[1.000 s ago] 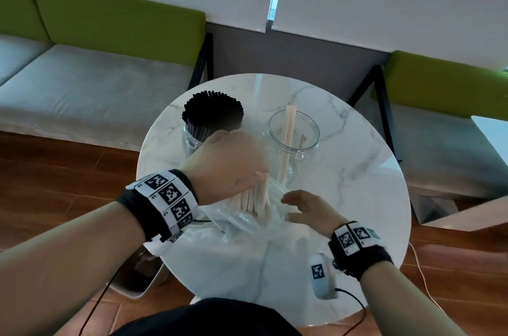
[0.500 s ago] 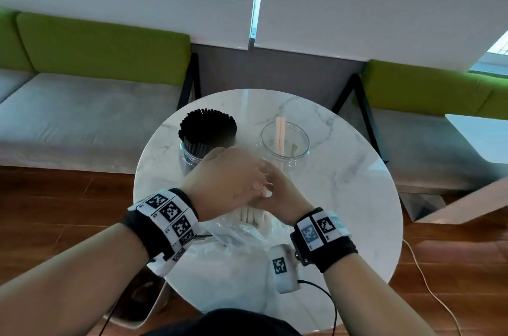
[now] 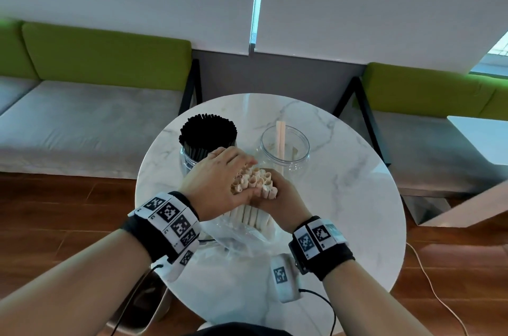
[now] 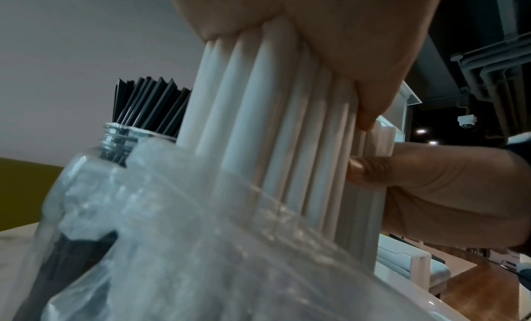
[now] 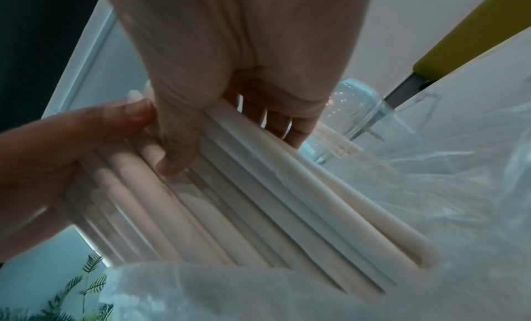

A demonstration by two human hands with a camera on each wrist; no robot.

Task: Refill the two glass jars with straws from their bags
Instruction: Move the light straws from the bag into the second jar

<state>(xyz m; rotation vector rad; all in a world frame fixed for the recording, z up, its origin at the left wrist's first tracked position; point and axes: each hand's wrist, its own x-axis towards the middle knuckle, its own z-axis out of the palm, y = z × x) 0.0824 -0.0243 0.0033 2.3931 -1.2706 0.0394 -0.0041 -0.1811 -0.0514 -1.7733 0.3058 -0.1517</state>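
Both hands grip one upright bundle of cream straws (image 3: pixel 253 182) over the near middle of the round marble table (image 3: pixel 343 198). My left hand (image 3: pixel 217 184) wraps it from the left and my right hand (image 3: pixel 277 197) from the right. The bundle's lower part stands in a clear plastic bag (image 3: pixel 239 239). In the left wrist view the straws (image 4: pixel 273 121) rise out of the bag (image 4: pixel 201 235). Behind stand a glass jar packed with black straws (image 3: pixel 207 135) and a glass jar (image 3: pixel 284 143) holding only a couple of cream straws.
Benches with grey seats (image 3: pixel 82 121) and green backs (image 3: pixel 110 55) run along the wall behind the table. A white tabletop (image 3: pixel 483 132) shows at the right edge. A cable (image 3: pixel 428 280) lies on the wooden floor at right. A pale seat (image 3: pixel 154 308) sits below the table's near left.
My right hand left the bag and closed on the bundle beside my left hand. The bundle has come up higher out of the bag, and its open ends now show between the hands.
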